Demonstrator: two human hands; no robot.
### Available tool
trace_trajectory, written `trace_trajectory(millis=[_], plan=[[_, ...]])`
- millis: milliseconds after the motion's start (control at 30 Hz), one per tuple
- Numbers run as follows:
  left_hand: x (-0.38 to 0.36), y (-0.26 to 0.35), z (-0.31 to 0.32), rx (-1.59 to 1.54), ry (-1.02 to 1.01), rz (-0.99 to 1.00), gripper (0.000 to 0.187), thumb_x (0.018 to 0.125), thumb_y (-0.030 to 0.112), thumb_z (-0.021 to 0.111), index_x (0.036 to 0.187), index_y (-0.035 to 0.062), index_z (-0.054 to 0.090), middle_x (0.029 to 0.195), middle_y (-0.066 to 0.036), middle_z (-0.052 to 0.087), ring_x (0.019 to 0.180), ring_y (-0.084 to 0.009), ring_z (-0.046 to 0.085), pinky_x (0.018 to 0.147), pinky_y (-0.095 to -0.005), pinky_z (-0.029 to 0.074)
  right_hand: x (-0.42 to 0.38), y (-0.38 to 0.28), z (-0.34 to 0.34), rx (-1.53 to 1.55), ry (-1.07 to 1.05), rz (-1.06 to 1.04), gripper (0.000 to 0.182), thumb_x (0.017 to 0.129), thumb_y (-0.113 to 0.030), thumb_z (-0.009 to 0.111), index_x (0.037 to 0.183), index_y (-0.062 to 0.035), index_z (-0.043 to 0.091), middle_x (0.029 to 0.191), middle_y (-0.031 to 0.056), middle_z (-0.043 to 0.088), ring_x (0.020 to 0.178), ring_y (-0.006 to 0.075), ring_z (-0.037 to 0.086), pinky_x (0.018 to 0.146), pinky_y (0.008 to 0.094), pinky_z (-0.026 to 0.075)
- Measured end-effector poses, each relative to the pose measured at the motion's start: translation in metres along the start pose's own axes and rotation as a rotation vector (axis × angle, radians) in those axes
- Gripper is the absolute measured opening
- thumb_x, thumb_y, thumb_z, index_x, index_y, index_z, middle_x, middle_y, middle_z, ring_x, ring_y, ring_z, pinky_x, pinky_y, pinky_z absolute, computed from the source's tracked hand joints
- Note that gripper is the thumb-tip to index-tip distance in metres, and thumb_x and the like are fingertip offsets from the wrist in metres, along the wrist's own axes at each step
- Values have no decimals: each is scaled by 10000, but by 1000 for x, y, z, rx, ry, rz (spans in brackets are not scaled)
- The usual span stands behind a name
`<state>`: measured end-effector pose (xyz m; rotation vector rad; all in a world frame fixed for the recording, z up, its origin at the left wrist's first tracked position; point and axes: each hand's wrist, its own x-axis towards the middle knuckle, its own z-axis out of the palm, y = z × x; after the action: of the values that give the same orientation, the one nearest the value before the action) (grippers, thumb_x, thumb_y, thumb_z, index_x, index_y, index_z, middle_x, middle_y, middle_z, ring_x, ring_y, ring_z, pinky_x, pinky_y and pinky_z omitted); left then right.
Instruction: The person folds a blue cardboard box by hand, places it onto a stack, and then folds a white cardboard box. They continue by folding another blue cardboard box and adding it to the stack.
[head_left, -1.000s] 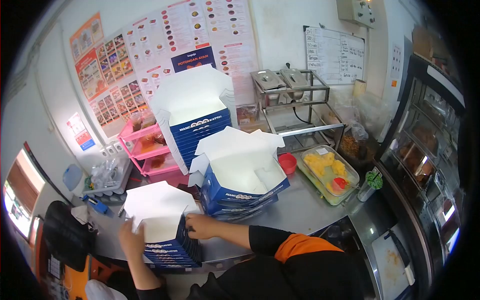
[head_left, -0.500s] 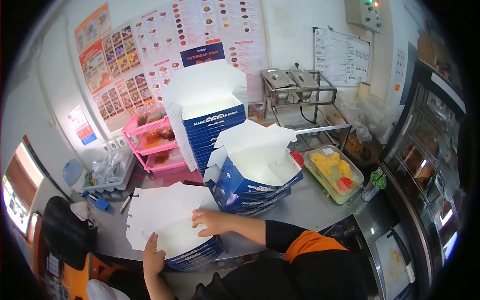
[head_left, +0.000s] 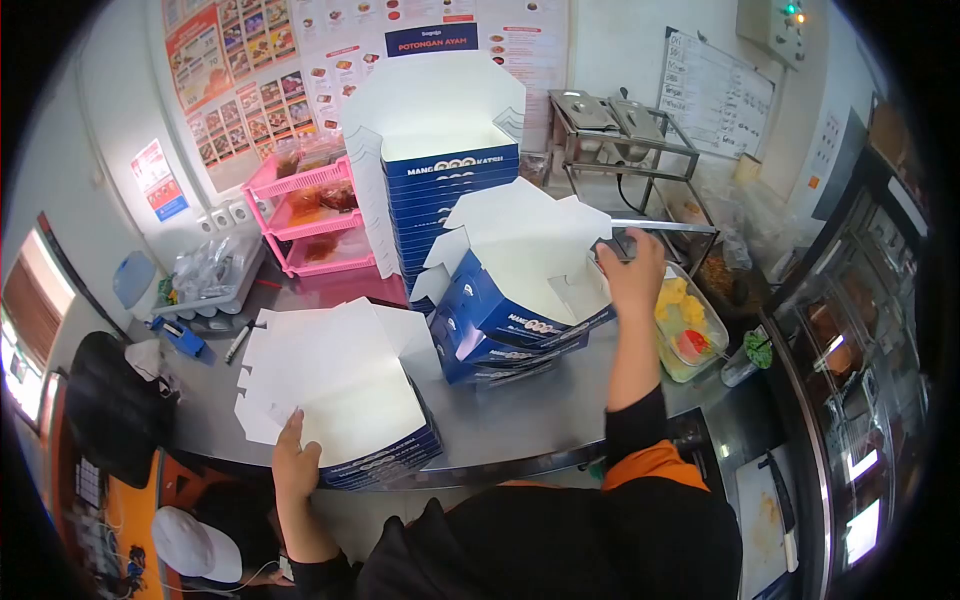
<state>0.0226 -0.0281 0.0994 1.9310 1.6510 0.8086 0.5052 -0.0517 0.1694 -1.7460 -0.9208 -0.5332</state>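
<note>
A stack of nested white-and-blue cardboard food boxes (head_left: 345, 385) stands at the front of the counter, its top box open with the lid flap spread to the left. My left hand (head_left: 296, 462) rests against that box's near left corner, fingers stretched out along the edge. To the right, my right hand (head_left: 634, 270) curls its thumb and fingers at the right-hand side of the top box in a second stack (head_left: 510, 280). That box sits tilted over the ones beneath it, with its lid raised. Behind stands a taller stack of the same boxes (head_left: 450, 180).
A pink tiered rack (head_left: 300, 182) and a grey tray of plastic bags (head_left: 205, 275) stand at the left. On the right are a tub of yellow pieces (head_left: 688, 325), a metal rack (head_left: 625, 150) and a knife (head_left: 782, 500). A person in a white cap (head_left: 197, 545) is below left.
My right hand has left the front box stack and reached across to the right side of the middle stack. My left hand stays at the front box's corner. The view has shifted.
</note>
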Motion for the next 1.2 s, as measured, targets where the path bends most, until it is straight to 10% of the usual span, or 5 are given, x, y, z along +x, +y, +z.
trace_trajectory(millis=[133,267,933,1100,1200], plan=[[-5,-9,10,-160,188,41,510,696,106,470,1189,-26,478,1279,-205,423,1209,-308,379,1010,-359,271,10,60,14,207,-802,507,623,646,-349,710,1133,-19,504,1078,189,513,1041,325,467,887,394,376],[-8,-31,29,-659,355,258,461,692,99,484,1134,-29,522,1287,-183,421,1212,-295,368,1017,-386,240,-12,36,10,-43,-303,8,573,664,-365,708,1083,-12,541,1101,190,530,1050,326,472,906,380,366],[-30,124,33,-1323,127,180,885,720,299,578,1398,97,46,1376,-155,253,1183,-289,377,977,-375,313,-121,-167,-45,268,-929,-1332,229,728,-243,578,945,-170,574,1001,91,525,1088,297,454,912,669,205],[-26,91,25,-1551,114,224,718,751,225,471,1377,85,146,1297,-164,360,1149,-304,420,941,-405,369,-111,-146,-36,573,-378,-583,663,709,-379,677,1266,-150,399,1336,170,297,1249,451,193,975,619,104],[-27,93,22,-1472,268,158,688,745,155,440,1375,100,170,1291,-169,365,1132,-304,436,928,-385,391,-106,-129,-5,1135,-1249,164,789,720,-273,644,1366,-174,201,1294,186,345,1124,362,412,884,510,368]])
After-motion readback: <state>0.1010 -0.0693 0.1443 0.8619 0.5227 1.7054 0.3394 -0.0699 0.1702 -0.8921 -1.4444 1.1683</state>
